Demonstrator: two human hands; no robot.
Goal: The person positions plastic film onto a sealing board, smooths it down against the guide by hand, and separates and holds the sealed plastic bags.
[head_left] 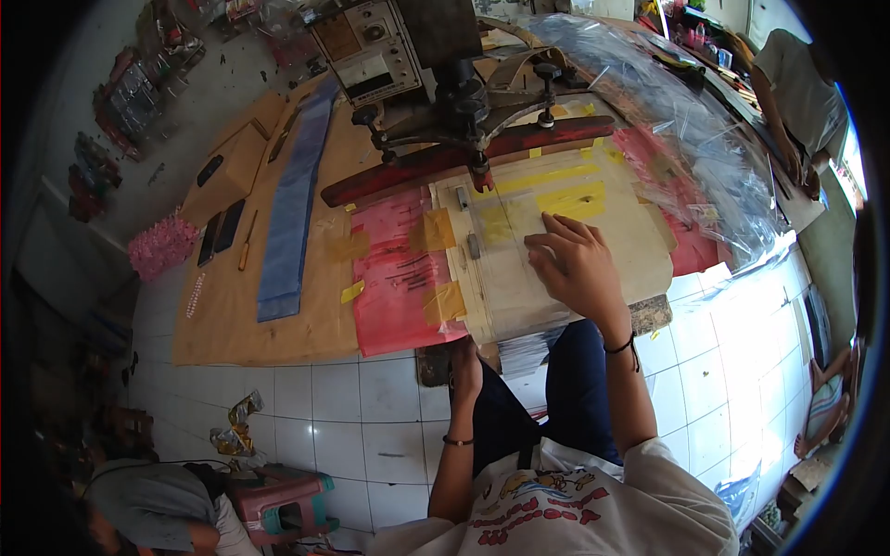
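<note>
My right hand (pixel 570 264) is over the pale work board (pixel 630 259), fingers apart and slightly bent, the fingertips on or just above a clear plastic sheet (pixel 510 278). Nothing shows in its grasp. My left hand (pixel 464 355) is low at the board's front edge, close to a stack of thin sheets (pixel 533 357); its fingers are hidden. Beyond my right hand, a long red press bar (pixel 556 136) hangs beneath a dark machine head (pixel 454 83). Two small grey blocks (pixel 474 246) lie along the board's left side. Yellow tape (pixel 575 199) marks its surface.
Left of the board are a red taped sheet (pixel 399 264), a blue strip (pixel 295 204), a screwdriver-like tool (pixel 247 241) and a phone-like dark object (pixel 227 227). A control box (pixel 371 51) stands behind. Clear plastic (pixel 686 120) is heaped right, near another person (pixel 797 102).
</note>
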